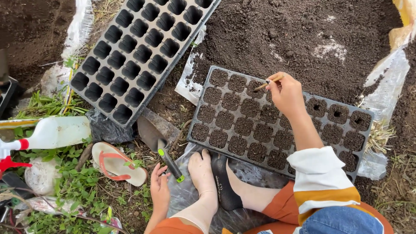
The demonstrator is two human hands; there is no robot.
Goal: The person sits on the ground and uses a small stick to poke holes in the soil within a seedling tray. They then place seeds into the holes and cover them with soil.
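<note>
My right hand [286, 93] is shut on a thin wooden stick [268, 83], its tip over a soil-filled cell near the far row of the black seedling tray [366, 143] in front of me. Several cells at the tray's right end have poked holes. My left hand [159, 187] hovers open, low at my left knee, close to the green-tipped handle of a small trowel [167, 156]. My bare foot [203, 173] and a black sock [225, 182] lie on clear plastic sheeting beside the tray's near edge.
An empty black cell tray [130, 56] lies tilted at the upper left. A heap of dark soil [303, 39] sits on plastic behind the filled tray. A sandal [117, 164], a white spray bottle [52, 132] and weeds lie on the left.
</note>
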